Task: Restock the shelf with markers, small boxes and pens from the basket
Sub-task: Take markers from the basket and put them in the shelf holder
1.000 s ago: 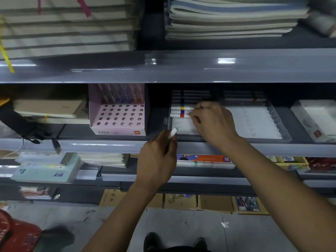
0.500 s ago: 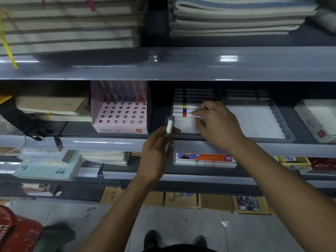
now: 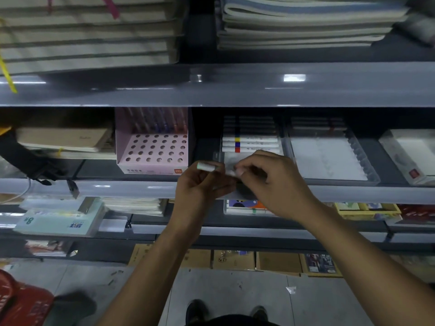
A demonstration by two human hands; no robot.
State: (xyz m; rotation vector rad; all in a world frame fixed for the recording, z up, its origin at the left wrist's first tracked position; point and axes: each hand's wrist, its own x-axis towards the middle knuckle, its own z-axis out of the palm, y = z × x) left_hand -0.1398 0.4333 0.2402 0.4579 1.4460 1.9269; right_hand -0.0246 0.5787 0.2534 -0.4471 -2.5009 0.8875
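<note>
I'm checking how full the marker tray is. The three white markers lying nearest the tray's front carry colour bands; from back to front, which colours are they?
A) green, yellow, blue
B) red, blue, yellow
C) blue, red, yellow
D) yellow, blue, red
D: in the clear tray the white markers show a yellow band farthest back, then blue, then red nearest the front.

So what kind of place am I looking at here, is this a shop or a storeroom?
Most likely a stationery shop aisle. Grey shelves hold stacked notebooks, a pink pen display box and a clear tray of markers, with a red shopping basket on the floor.
</note>
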